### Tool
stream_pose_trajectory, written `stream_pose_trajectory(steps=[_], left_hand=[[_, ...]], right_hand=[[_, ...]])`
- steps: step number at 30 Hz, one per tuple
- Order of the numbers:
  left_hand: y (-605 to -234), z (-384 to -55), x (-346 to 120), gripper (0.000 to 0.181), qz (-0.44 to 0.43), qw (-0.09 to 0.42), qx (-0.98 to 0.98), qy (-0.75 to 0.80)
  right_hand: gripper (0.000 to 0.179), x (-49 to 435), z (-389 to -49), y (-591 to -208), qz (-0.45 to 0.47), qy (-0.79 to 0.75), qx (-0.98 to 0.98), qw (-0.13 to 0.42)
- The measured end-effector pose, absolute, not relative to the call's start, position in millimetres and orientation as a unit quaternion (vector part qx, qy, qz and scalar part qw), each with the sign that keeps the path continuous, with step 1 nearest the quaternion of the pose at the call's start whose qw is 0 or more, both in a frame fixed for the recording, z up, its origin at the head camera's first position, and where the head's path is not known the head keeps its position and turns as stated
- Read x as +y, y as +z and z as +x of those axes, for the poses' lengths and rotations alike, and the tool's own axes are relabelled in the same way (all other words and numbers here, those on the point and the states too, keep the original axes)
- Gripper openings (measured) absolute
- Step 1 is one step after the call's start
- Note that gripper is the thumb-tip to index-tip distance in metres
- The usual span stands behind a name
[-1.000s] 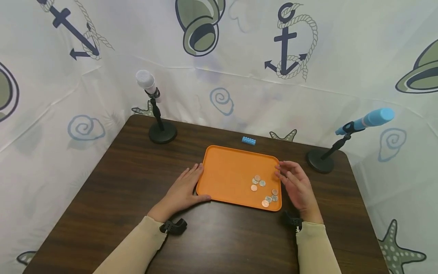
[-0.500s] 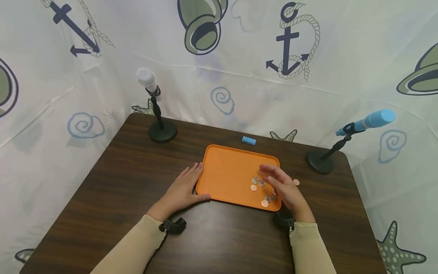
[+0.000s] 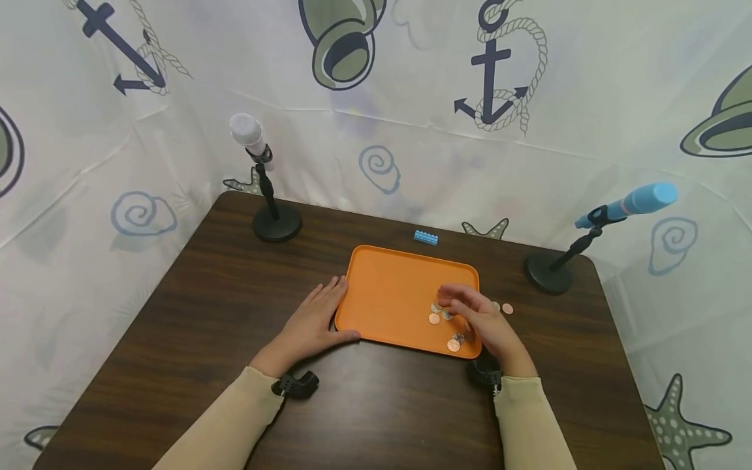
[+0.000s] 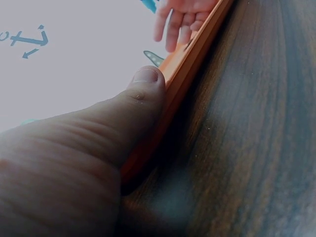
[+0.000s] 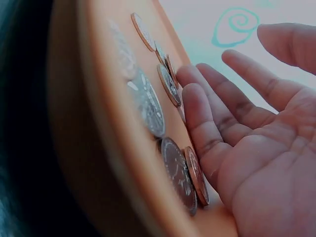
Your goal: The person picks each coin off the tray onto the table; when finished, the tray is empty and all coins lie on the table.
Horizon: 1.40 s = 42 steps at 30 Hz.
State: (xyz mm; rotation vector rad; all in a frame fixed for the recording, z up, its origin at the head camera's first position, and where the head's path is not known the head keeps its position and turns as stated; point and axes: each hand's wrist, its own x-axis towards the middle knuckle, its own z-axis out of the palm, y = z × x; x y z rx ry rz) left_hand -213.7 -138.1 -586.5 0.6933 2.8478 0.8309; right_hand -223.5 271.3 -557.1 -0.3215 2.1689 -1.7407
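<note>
Seeing a white microphone (image 3: pixel 245 129) on a black stand (image 3: pixel 277 223) far left on the table (image 3: pixel 376 418), a blue microphone (image 3: pixel 637 200) far right; spotting a blue block (image 3: pixel 425 237) between, anchor-printed cloth (image 3: pixel 423 85) behind.

The tray (image 3: pixel 390 294) lies on the table (image 3: pixel 364 405), right of its middle. The left hand (image 3: pixel 314 320) is at the tray's left edge, its thumb along the near-left corner. The right hand (image 3: pixel 478 320) reaches over the right rim. On the tray, one group of coins (image 3: pixel 434 318) lies by its fingertips, another in the near-right corner. Two more coins (image 3: pixel 508 309) lie on the table, right of the tray. Behind the tray sits a toy brick (image 3: pixel 425 237). A microphone (image 3: pixel 247 130) on a stand (image 3: pixel 277 223) occupies the far-left corner; a second microphone (image 3: pixel 643 199) stands at far right. Behind everything hangs a cloth backdrop (image 3: pixel 317 156).
</note>
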Motion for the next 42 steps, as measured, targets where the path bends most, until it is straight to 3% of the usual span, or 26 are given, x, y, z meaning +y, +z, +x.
stream_pose_trajectory(steps=[20, 42], left_hand=[[-588, -215, -139, 0.119, 0.231, 0.048, 0.934, 0.268], [-588, -214, -139, 0.119, 0.229, 0.047, 0.936, 0.264]], right_hand=[[0.037, 264, -223, -559, -0.116, -0.522, 0.832, 0.151], [0.028, 260, -222, -560, -0.179, -0.447, 0.869, 0.111]])
